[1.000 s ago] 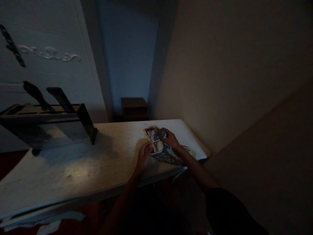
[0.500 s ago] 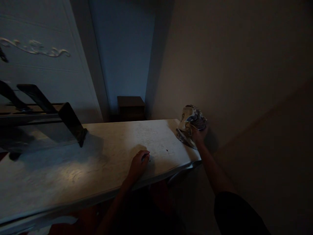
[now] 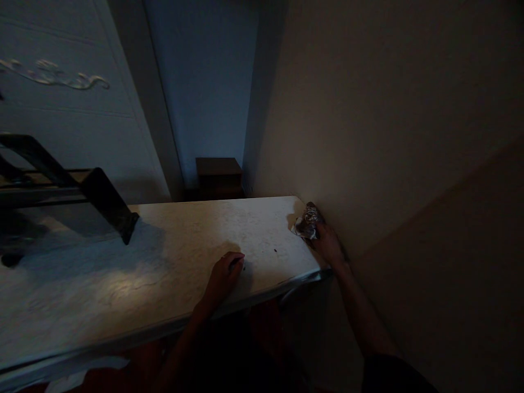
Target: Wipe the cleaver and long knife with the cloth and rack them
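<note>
My right hand grips a bunched, patterned cloth, brown and whitish. The cloth is against the right end of the pale marbled countertop, beside the wall. Nearer the front edge, my left hand rests over the countertop with its fingers curled closed. What is inside those fingers, if anything, is hidden in shadow. A small dark speck lies on the surface between the two hands.
At the left stands a black-framed rack with clear sides and dark handles. A beige wall borders the counter's right end. Behind it are a white door with raised ornament and a low brown cabinet.
The cloth, lifted and spread against the wall before, is now lower and crumpled at the counter's end. My right hand came down and left with it. My left hand shifted slightly left.
</note>
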`<act>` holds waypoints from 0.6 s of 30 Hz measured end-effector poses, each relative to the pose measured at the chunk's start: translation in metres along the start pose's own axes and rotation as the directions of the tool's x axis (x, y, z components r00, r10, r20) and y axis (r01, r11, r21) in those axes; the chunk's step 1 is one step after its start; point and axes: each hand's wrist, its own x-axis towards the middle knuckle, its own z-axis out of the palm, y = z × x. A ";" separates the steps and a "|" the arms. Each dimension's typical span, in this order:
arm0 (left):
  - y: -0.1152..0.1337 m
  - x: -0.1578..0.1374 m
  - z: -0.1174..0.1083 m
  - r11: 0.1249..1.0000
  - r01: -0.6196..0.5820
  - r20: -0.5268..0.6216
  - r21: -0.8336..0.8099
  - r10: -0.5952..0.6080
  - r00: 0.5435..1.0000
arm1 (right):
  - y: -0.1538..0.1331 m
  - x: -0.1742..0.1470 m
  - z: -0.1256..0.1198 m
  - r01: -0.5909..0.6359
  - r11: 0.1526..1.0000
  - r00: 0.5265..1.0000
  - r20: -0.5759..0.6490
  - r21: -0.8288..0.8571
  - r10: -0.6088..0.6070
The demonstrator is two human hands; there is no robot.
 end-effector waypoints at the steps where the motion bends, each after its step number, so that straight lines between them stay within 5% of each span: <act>1: 0.001 0.000 -0.001 1.000 0.000 0.005 0.001 0.000 1.000 | -0.006 0.001 -0.004 -0.010 0.998 0.999 0.032 -0.056 0.012; 7: 0.003 -0.004 -0.003 1.000 -0.001 -0.005 -0.012 0.001 1.000 | -0.027 0.009 -0.019 -0.066 0.981 0.977 0.186 -0.181 0.100; 14: 0.004 -0.012 -0.005 0.993 0.055 -0.029 -0.105 -0.059 0.998 | -0.028 0.019 -0.021 0.235 0.972 0.945 0.232 0.012 -0.232; 18: 0.006 -0.012 -0.005 0.988 0.078 -0.042 -0.135 -0.084 0.996 | -0.036 0.033 -0.019 0.255 0.966 0.962 0.111 -0.036 -0.249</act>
